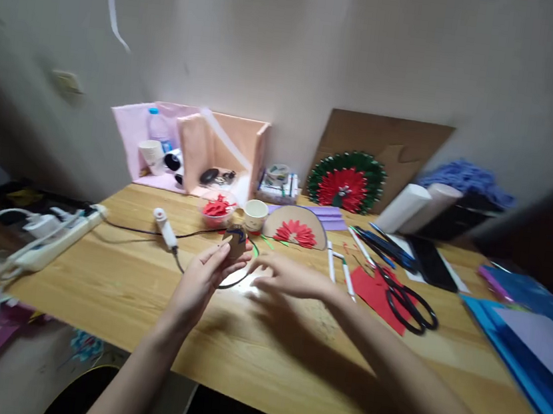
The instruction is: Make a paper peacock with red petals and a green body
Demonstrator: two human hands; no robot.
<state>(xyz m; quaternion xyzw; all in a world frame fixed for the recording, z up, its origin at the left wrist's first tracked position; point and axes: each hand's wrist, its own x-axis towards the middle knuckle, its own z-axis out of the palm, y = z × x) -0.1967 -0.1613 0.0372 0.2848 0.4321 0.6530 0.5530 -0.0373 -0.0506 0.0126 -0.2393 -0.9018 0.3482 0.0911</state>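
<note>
My left hand (207, 269) is closed on a small brown cardboard piece (234, 247) with a dark curved mark at its top, pinched between thumb and fingers above the table. Just right of it, my right hand (281, 275) reaches in from the right with fingers apart and nothing visible in them. Behind the hands stand a paper cup (255, 215) and a clear bowl of red paper scraps (216, 208). A half-round cardboard fan shape (274, 223) with red folded paper petals lies behind my right hand.
At right, black-handled scissors (408, 307) lie over red paper (364, 288), near several pens and a dark phone (433, 263). A white device (165, 228) with a black cord and a power strip (58, 241) are at left. A green-and-red paper fan (347, 181) leans against cardboard (405, 142).
</note>
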